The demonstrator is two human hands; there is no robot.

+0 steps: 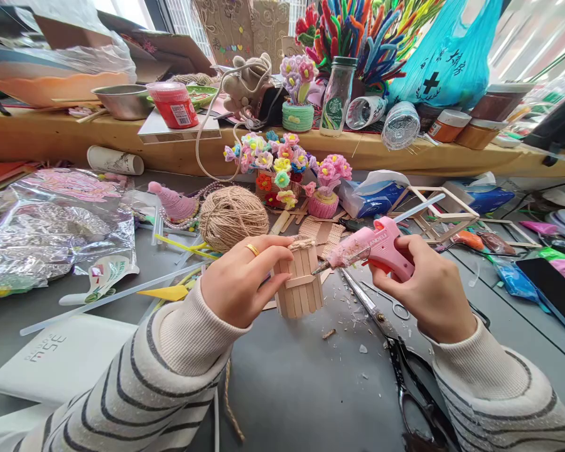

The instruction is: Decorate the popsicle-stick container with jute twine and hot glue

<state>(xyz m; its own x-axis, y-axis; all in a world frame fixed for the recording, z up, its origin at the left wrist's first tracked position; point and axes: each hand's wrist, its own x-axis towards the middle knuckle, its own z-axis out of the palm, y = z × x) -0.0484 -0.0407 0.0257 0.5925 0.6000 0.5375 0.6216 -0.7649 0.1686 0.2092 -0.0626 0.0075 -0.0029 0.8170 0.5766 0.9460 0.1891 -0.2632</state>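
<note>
Wooden-stick piece and glue gun, with surroundings. With my left hand [230,279] I pinch the wooden-stick piece [304,302] between thumb and fingers near its twine-trimmed top; it is raised over the grey table [320,389], between both hands. My right hand [430,289] is curled around the handle of the pink glue gun [381,248], whose nozzle points at the piece's crossbar; I cannot tell whether the tip touches. Directly below the gun, the blades of large scissors [398,355] crowd my working space, among scattered scraps. Behind my left hand sits a ball of twine [233,216]; farther back, yarn flowers [282,160] and a pink flower pot [323,205] close off the middle. To the right I note wooden frames [445,216] and a phone [553,292]; to the left, a crinkled plastic bag [66,238] and a white box [61,361].
</note>
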